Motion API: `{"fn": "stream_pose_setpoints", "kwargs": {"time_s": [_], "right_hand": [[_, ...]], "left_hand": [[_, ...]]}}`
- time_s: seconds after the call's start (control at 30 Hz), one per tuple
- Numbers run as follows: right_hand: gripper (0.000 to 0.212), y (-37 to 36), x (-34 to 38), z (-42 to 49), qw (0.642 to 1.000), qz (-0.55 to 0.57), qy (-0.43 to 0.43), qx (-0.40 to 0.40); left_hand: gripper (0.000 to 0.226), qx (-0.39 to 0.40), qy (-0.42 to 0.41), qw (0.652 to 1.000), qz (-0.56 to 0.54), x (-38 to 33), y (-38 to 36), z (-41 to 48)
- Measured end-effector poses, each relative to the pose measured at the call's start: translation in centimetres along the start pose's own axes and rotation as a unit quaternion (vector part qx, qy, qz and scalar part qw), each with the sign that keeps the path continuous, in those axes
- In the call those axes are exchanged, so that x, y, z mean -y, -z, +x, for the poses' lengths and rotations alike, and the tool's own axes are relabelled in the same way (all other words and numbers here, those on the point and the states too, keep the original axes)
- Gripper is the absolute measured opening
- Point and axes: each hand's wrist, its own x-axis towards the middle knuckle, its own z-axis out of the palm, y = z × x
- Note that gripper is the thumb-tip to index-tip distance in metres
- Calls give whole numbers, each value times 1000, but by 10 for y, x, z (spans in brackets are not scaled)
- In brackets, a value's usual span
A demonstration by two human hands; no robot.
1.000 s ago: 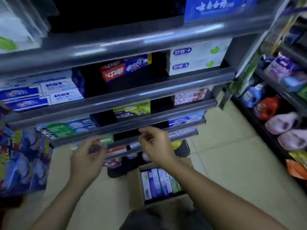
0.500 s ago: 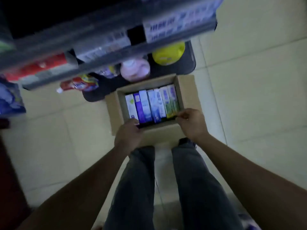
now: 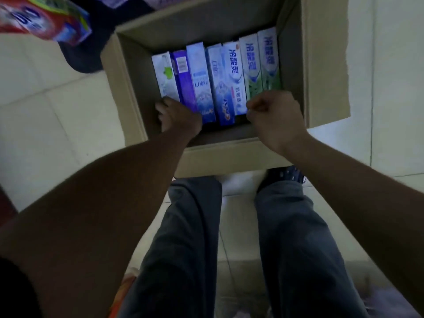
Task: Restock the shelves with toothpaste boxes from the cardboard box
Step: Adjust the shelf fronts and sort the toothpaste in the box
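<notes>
Left hand [image 3: 179, 117] and right hand [image 3: 275, 115] curl fingers [image 3: 254, 109] onto toothpaste boxes [image 3: 218, 81] in cardboard box [image 3: 325, 65]; grip unclear, tight packing may drag neighbours up.

Red pouch [image 3: 41, 19] top left, against dark base [image 3: 85, 56]; pale tiled floor [image 3: 46, 125]; grey trousers [image 3: 183, 249]; dotted dark shoe [image 3: 286, 173].

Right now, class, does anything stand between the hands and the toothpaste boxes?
Nothing visible does. The cardboard box is open on top, and the left hand and right hand are at the near ends of the toothpaste boxes.
</notes>
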Motion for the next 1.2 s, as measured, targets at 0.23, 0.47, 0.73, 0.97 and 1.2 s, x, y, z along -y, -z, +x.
{"fn": "stream_pose_setpoints", "kwargs": {"time_s": [0.23,0.47,0.73,0.97,1.2], "right_hand": [[16,-13,-8,10,999,17,16,23],[13,-9,-12,13,999,21,-11,42],[12,15,18,27,990,124,-65,25],[35,39,41,22,956,265,-72,105],[20,57,10,7,980,186,-16,71]], "left_hand": [[74,-80,53,995,-3,-16,-36,24],[72,-121,65,990,-11,-7,-30,24],[59,-112,-132,973,-152,15,32,-27],[62,-42,-406,906,-115,23,61,-93],[67,18,-350,927,-132,17,46,-77]]}}
